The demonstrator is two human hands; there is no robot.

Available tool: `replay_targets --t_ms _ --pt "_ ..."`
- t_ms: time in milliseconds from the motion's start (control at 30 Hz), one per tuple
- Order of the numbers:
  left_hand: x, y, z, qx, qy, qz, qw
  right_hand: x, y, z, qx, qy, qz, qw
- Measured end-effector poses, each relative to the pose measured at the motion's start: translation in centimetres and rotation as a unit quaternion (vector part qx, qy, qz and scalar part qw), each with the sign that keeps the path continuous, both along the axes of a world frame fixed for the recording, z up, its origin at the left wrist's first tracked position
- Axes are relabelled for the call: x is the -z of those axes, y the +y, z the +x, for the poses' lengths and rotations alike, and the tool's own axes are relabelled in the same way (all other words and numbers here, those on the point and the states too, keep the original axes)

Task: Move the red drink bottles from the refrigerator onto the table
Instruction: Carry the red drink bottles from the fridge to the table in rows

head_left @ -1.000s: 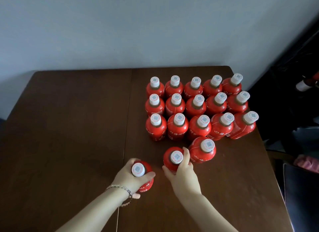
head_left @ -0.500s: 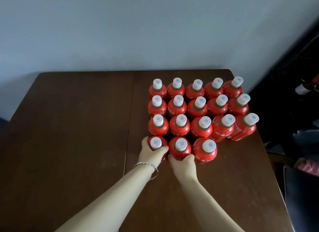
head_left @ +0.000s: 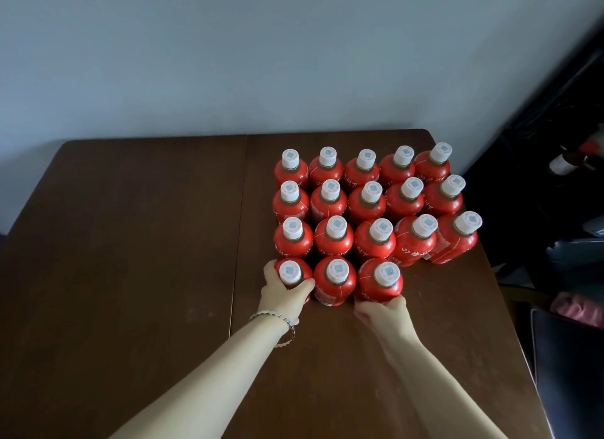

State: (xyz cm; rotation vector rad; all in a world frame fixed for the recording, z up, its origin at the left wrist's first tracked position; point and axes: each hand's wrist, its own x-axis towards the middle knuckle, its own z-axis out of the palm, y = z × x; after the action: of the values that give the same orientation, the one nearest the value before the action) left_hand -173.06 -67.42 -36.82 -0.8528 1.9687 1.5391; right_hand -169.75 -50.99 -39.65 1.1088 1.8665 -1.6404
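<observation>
So, table (head_left: 130, 242): dark brown wood with a seam running down its middle, its far edge against a pale wall (head_left: 228, 62).
Red drink bottles (head_left: 366, 206): eighteen, all upright with white caps, packed close on the table's right half. There are three rows of five at the back and a near row of three.
Near row: front-left bottle (head_left: 290, 272), middle front bottle (head_left: 335, 280) and front-right bottle (head_left: 379, 283), side by side, just in front of the third row.
Left hand (head_left: 286, 296): grasps the front-left bottle, with fingers (head_left: 270, 268) wrapped round its left side and thumb across its near side below the cap.
Right hand (head_left: 389, 316): lies against the near, lower side of the front-right bottle. It is blurred, so I cannot tell whether its fingers curl round the bottle or merely touch it.
Middle front bottle: stands between the other two, just beside each.
Bracelet (head_left: 289, 324): a thin band on the left wrist.
Beyond the table's right edge: dark shapes, too dim to make out.
</observation>
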Motion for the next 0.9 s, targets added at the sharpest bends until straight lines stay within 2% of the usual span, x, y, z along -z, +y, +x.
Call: replay_targets --t_ms 100,233,300,367,433,533,600,733,900 --pt "0.0 0.0 0.0 0.013 -0.006 -0.006 1.000 -0.2 0.2 -0.1 -0.067 -0.035 0.016 0.997" --pt "-0.2 0.0 0.1 0.032 0.004 -0.043 0.999 0.0 1.5 0.2 -0.158 -0.026 0.014 0.987" --pt "-0.6 0.2 0.4 0.039 -0.029 -0.090 0.995 -0.3 1.9 0.6 -0.213 -0.023 0.039 0.976" --pt "-1.8 0.6 1.1 0.052 -0.100 -0.150 0.982 -1.2 2.4 1.3 -0.269 -0.051 0.047 0.961" --pt "-2.9 0.8 2.2 0.143 -0.133 -0.194 0.961 -2.2 3.1 1.9 -0.332 -0.067 0.055 0.939" --pt "-4.3 1.6 2.9 0.384 -0.059 -0.250 0.887 -4.5 4.6 2.7 -0.402 -0.025 0.147 0.903" --pt "-5.5 2.9 3.2 0.484 0.006 -0.261 0.835 -6.2 5.8 4.0 -0.411 -0.014 0.208 0.888" --pt "-8.0 6.9 4.3 0.613 0.124 -0.275 0.730 -8.7 8.2 8.9 -0.401 -0.053 0.246 0.881" --pt "-10.7 13.4 8.5 0.718 0.218 -0.252 0.612 -11.8 10.8 18.4 -0.287 -0.074 0.293 0.909"
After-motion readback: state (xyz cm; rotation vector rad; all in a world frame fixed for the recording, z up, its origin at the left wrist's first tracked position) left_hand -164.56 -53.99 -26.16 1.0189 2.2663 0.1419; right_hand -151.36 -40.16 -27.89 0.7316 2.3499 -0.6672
